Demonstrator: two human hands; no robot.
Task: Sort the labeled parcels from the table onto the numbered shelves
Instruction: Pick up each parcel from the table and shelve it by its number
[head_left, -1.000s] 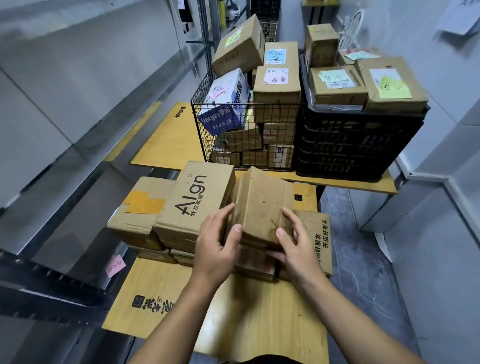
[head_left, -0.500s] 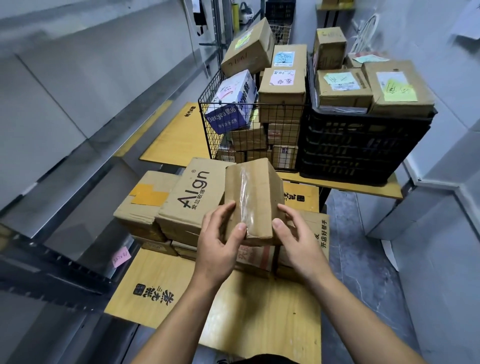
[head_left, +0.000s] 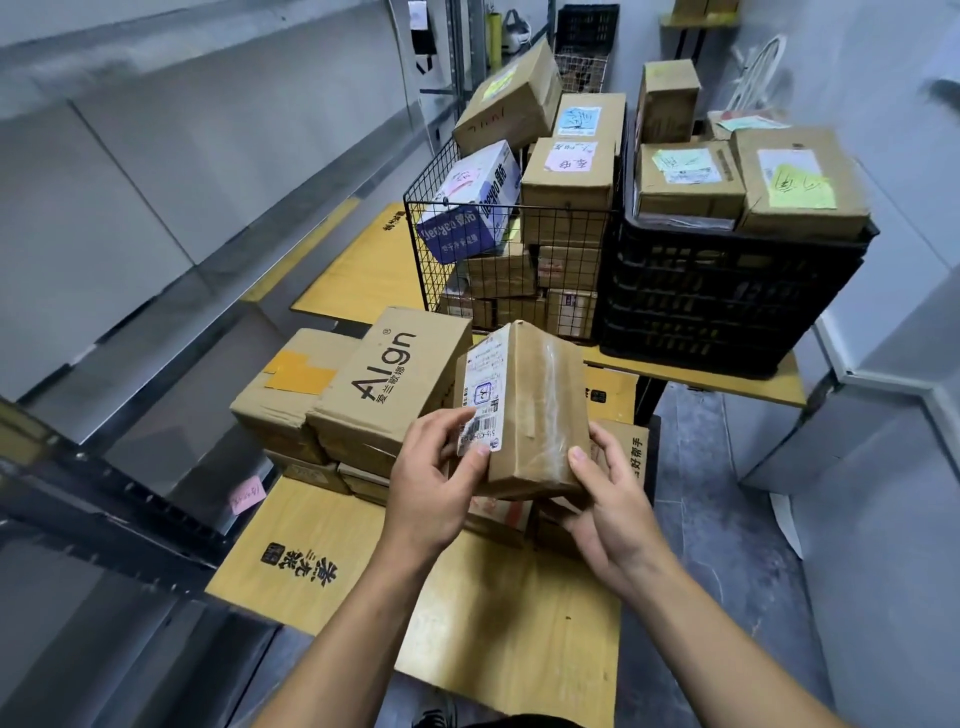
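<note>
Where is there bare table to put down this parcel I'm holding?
Bare wood on the near table, in front of the Aign box stack. Also the far table, left of the wire basket. Basket and black crate are heaped full.

Ahead of you: a black wire basket (head_left: 431, 283), its right side just beside a black plastic crate (head_left: 727, 301). To your right: grey floor (head_left: 727, 561), with a white sheet (head_left: 787, 519) lying at the foot of the wall (head_left: 883, 571). Far back: a second black crate (head_left: 587, 26), an upright yellow roll (head_left: 493, 36) and a white wire frame (head_left: 758, 67). Lower left: a pink handwritten note (head_left: 248, 493).
</note>
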